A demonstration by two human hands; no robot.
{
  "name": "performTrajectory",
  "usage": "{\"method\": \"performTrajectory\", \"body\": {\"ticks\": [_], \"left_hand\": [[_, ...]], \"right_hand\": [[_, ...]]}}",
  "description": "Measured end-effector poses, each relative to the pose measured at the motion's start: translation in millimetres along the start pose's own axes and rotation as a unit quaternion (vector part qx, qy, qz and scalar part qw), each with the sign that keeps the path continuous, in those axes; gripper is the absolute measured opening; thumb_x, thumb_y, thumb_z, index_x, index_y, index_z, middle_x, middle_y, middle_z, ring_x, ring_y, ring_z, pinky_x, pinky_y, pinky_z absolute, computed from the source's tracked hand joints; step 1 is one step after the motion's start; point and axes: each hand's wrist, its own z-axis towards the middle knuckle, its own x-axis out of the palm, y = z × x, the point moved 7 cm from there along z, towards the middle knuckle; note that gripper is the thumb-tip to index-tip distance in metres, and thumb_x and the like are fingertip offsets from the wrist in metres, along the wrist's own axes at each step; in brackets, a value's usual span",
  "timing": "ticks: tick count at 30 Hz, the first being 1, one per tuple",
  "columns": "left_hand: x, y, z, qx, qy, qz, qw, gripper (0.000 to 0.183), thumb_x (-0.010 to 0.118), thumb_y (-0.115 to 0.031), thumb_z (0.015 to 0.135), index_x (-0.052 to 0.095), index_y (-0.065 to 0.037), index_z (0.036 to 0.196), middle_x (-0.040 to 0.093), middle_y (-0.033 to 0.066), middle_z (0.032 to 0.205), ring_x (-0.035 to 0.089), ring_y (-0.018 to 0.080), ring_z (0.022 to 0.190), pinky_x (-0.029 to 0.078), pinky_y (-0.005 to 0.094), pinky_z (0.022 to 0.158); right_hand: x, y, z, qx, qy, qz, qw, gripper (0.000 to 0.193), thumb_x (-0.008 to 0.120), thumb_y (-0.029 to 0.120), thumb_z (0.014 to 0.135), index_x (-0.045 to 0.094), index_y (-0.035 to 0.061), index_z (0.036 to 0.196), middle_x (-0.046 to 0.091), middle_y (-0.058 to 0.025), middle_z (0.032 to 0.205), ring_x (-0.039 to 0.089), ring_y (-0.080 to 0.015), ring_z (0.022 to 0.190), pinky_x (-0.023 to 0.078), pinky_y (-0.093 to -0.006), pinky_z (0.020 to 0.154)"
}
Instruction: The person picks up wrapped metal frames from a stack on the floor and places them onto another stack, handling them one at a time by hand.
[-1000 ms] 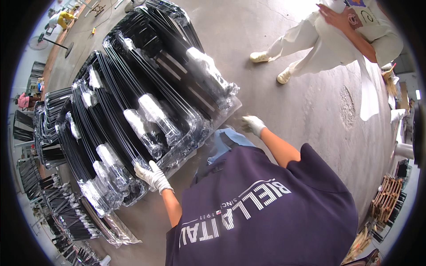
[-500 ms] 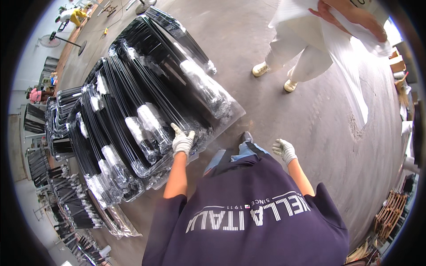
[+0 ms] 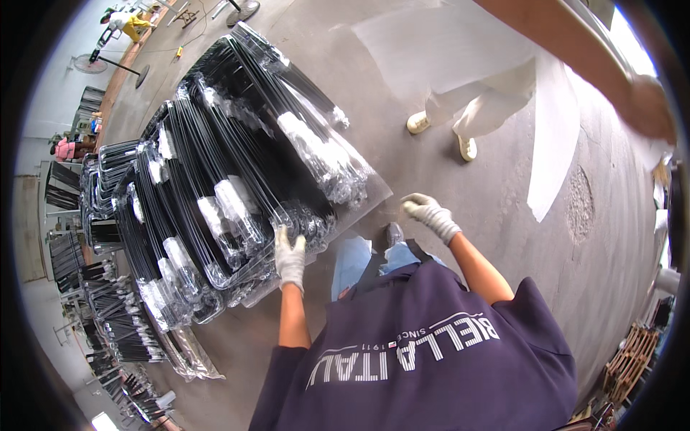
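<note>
Black metal frames (image 3: 188,167), bundled in clear plastic film, stand close together in a large stack on my left. My left hand (image 3: 290,260), in a pale work glove, is at the stack's near edge with its fingers apart, beside the crumpled film (image 3: 316,221). Whether it touches the film, I cannot tell. Over the floor in front of me, my gloved right hand (image 3: 430,213) reaches inward; it is open, fingers loosely bent, holding nothing. A translucent white sheet (image 3: 424,44) hangs in the air ahead, next to a co-worker's bare arm (image 3: 575,43).
The co-worker's pale shoes (image 3: 466,146) are on the concrete floor ahead. More black frames (image 3: 118,316) line the left side. A standing fan (image 3: 92,63) and another person (image 3: 128,25) are far left. Brown wooden racks (image 3: 631,359) sit at the right.
My right hand has moved inward and forward. My left hand has shifted slightly down along the stack's edge. The white sheet has spread leftward, and the co-worker's arm has swung right.
</note>
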Motion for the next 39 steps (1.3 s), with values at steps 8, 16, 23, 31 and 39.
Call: {"method": "performTrajectory", "body": {"ticks": [8, 16, 23, 31, 39], "left_hand": [[-7, 52, -36, -0.062, -0.052, -0.213, 0.974, 0.035, 0.059, -0.008, 0.081, 0.055, -0.001, 0.115, 0.05, 0.014, 0.125, 0.046, 0.0235, 0.116, 0.036, 0.03, 0.099], [-23, 66, 0, -0.044, -0.09, 0.149, 0.984, 0.055, 0.055, -0.034, 0.081, 0.044, -0.007, 0.128, 0.041, 0.0117, 0.134, 0.031, 0.0303, 0.128, 0.018, 0.0427, 0.108], [-3, 68, -3, -0.01, -0.068, 0.209, 0.976, 0.095, 0.069, -0.035, 0.065, 0.017, -0.01, 0.141, 0.017, 0.0123, 0.145, 0.008, 0.0365, 0.135, 0.007, 0.0532, 0.108], [-10, 67, 0, -0.033, 0.008, 0.195, 0.98, 0.09, 0.066, -0.036, 0.069, 0.017, -0.011, 0.141, 0.013, 0.0147, 0.147, 0.007, 0.0359, 0.135, 0.006, 0.052, 0.108], [-40, 75, 18, -0.006, -0.071, 0.218, 0.973, 0.092, 0.06, -0.048, 0.073, 0.017, -0.004, 0.14, 0.016, 0.0148, 0.146, 0.012, 0.0318, 0.136, 0.007, 0.0452, 0.11]], "right_hand": [[107, 148, 41, -0.207, 0.036, -0.347, 0.914, 0.07, 0.057, 0.041, 0.076, 0.035, 0.0051, 0.132, 0.026, -0.0189, 0.142, 0.022, -0.0333, 0.132, 0.023, -0.0389, 0.107], [168, 132, 84, -0.282, 0.043, -0.563, 0.776, 0.081, 0.063, 0.034, 0.069, 0.026, 0.0134, 0.138, 0.014, -0.0214, 0.145, 0.014, -0.0377, 0.134, 0.015, -0.049, 0.107], [171, 120, 97, -0.257, 0.056, -0.577, 0.773, 0.081, 0.066, 0.029, 0.068, 0.026, 0.0239, 0.138, 0.006, -0.0201, 0.147, 0.012, -0.0406, 0.133, 0.016, -0.0531, 0.105], [176, 120, 100, -0.213, 0.073, -0.598, 0.769, 0.087, 0.069, 0.029, 0.066, 0.023, 0.0247, 0.14, 0.001, -0.0226, 0.146, 0.01, -0.0429, 0.133, 0.014, -0.0534, 0.105], [177, 120, 101, -0.217, 0.067, -0.596, 0.771, 0.085, 0.07, 0.027, 0.065, 0.026, 0.0265, 0.138, 0.003, -0.0221, 0.146, 0.01, -0.0418, 0.134, 0.014, -0.0529, 0.105]]}}
